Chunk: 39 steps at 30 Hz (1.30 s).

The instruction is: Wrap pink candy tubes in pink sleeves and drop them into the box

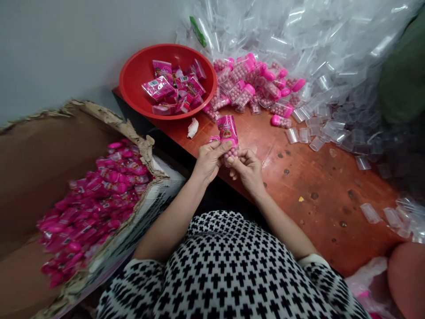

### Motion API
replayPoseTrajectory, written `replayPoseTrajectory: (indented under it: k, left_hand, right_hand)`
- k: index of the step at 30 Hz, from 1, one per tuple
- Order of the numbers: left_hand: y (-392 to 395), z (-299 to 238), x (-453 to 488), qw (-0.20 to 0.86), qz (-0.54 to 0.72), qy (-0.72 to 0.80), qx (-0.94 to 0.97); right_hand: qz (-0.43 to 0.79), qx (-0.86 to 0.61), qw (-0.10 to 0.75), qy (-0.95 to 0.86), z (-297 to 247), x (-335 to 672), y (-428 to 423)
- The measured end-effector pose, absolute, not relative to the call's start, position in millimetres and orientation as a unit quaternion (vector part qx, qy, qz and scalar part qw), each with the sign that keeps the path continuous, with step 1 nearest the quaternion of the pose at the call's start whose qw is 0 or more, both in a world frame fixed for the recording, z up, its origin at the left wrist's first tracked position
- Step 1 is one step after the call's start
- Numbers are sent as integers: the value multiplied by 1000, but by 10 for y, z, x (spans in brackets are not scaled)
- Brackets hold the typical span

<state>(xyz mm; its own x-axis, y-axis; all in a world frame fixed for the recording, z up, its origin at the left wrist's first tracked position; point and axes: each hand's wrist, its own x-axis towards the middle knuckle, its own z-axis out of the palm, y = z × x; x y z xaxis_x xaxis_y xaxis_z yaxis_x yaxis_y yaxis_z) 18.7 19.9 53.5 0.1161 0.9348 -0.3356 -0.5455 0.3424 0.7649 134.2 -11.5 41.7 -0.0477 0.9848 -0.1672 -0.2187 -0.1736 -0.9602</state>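
Note:
Both my hands meet above the near edge of a reddish-brown table (318, 186). My left hand (207, 159) and my right hand (247, 168) pinch a small clear tube of pink candy balls (232, 153). A pink printed sleeve (227, 129) sits over the tube's upper part. Fingers of both hands are closed round the tube. Behind it stands a red bowl (133, 82) with several pink sleeves in it. A heap of filled pink-capped tubes (255, 84) lies right of the bowl.
A torn cardboard box (40, 159) at my left holds many wrapped pink tubes (89, 208). Empty clear tubes (328, 128) and clear plastic bags (299, 31) pile at the back right. More clear tubes (395, 217) lie at the right edge. A small white scrap (192, 127) lies by the bowl.

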Motion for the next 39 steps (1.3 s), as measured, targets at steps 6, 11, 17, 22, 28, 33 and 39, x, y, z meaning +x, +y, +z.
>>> replayPoseTrajectory:
  k: [6, 11, 17, 22, 28, 33, 39]
  left_hand:
    - [154, 523, 158, 739, 508, 387, 217]
    - [148, 508, 188, 747, 513, 378, 190]
    - [127, 524, 255, 696, 553, 414, 197]
    - [83, 533, 263, 706, 545, 416, 175]
    - [92, 547, 297, 702, 555, 417, 160]
    - [110, 522, 276, 710, 547, 409, 169]
    - [111, 454, 156, 740, 501, 396, 211]
  right_hand:
    - [625, -465, 498, -380, 448, 1391, -122]
    - [593, -487, 493, -410, 445, 1416, -142]
    - [544, -518, 505, -425, 438, 1386, -179]
    - [556, -500, 497, -440, 433, 1374, -188]
    - [443, -547, 483, -521, 321, 1397, -205]
    - [498, -539, 486, -475, 378, 1359, -201]
    - [654, -461, 505, -323, 452, 1310, -194]
